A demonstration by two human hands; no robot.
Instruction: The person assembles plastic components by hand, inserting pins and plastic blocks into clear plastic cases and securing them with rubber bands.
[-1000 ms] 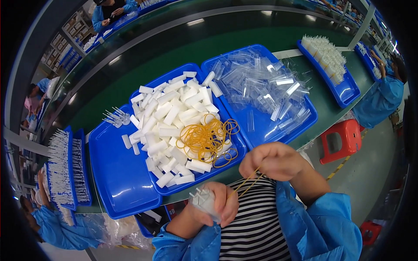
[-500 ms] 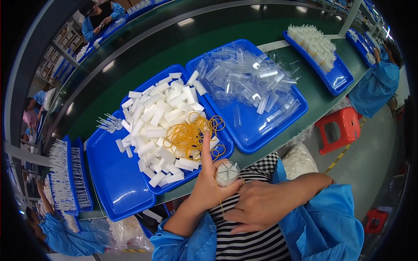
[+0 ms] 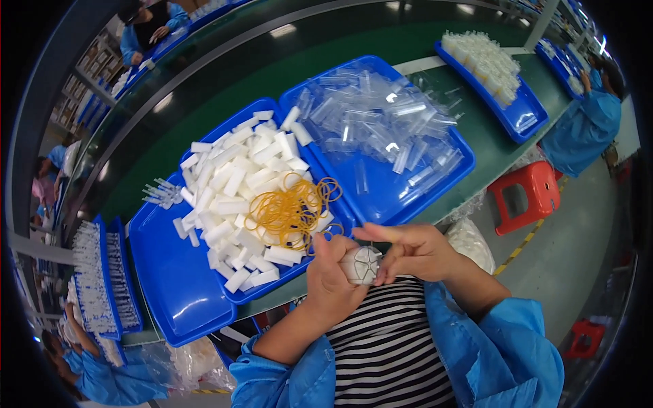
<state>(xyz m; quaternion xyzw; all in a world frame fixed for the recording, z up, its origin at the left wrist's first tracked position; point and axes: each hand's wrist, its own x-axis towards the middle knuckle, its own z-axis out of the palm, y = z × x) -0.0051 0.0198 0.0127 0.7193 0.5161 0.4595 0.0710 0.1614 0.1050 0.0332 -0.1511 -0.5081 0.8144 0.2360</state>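
Note:
My left hand (image 3: 333, 282) is closed around a short bundle of white pieces (image 3: 362, 266), whose round end shows wedge-shaped sections parted by thin dark lines. Close against the bundle's right side is my right hand (image 3: 418, 253), its fingers bent and pinched by a thin rubber band stretched near the bundle's top. The band is hard to make out between the fingers. Just beyond my hands, a tangle of yellow rubber bands (image 3: 292, 212) lies on a heap of white foam-like blocks (image 3: 235, 183) in a blue tray (image 3: 183, 299).
Clear plastic sleeves (image 3: 381, 115) fill a second blue tray (image 3: 401, 214). Small clear-tipped parts (image 3: 162, 194) lie at the left tray's edge. Farther right stands a tray of white bundles (image 3: 483, 64). A red stool (image 3: 524, 197) is on the floor. Co-workers (image 3: 585, 129) sit nearby.
My right hand has moved up from below the bundle, where it pulled the rubber band down, to the bundle's right side. My left index finger, earlier pointing up, has bent in.

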